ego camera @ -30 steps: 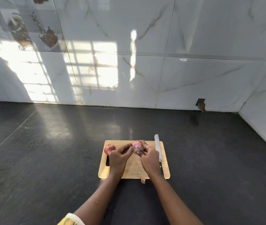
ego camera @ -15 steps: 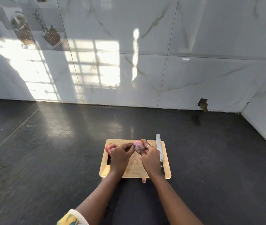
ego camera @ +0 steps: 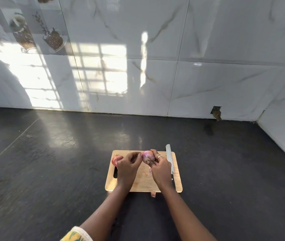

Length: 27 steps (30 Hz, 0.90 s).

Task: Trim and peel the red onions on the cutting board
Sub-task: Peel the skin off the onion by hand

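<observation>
Right hand (ego camera: 161,168) fingers clamp partly peeled red onion (ego camera: 147,156) over pale wooden cutting board (ego camera: 143,181). Left hand (ego camera: 127,166) fingers curled beside it; grip on anything: cannot tell.

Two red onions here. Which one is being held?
The paler pink onion, gripped by the right hand over the cutting board. The darker red onion lies on the board's far-left corner, beside the left hand.

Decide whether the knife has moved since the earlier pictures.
No. The knife lies along the cutting board's right edge, tip past its far edge, as before.
</observation>
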### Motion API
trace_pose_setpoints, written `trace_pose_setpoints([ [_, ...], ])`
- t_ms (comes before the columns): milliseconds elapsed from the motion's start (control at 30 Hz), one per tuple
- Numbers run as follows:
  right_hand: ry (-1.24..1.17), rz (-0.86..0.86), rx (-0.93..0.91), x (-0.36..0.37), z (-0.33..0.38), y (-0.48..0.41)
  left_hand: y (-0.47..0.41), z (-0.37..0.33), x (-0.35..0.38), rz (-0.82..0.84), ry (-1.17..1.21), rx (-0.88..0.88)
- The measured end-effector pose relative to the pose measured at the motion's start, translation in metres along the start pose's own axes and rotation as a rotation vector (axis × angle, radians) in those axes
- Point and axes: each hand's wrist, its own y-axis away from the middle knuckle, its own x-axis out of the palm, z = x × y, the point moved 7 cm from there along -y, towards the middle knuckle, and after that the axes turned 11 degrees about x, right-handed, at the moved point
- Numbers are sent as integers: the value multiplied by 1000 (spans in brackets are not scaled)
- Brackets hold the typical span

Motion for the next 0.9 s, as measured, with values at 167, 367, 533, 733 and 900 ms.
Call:
trace_pose_setpoints([
  [167, -78, 27, -5, -2, 2, 1, 3, 3, 9, 81, 115, -5],
  [367, -132, 65, 14, 3, -3, -2, -5, 10, 7, 55, 120, -47],
  [533, -290, 181, 66, 9, -10, -7, -10, 14, 4, 34, 44, -59],
  [733, -604, 362, 96, 7, -6, -3, -13, 28, 5, 54, 61, -184],
  [900, -787, 411, 98, 1, 0, -2, -10, 32, 10, 80, 55, -212],
])
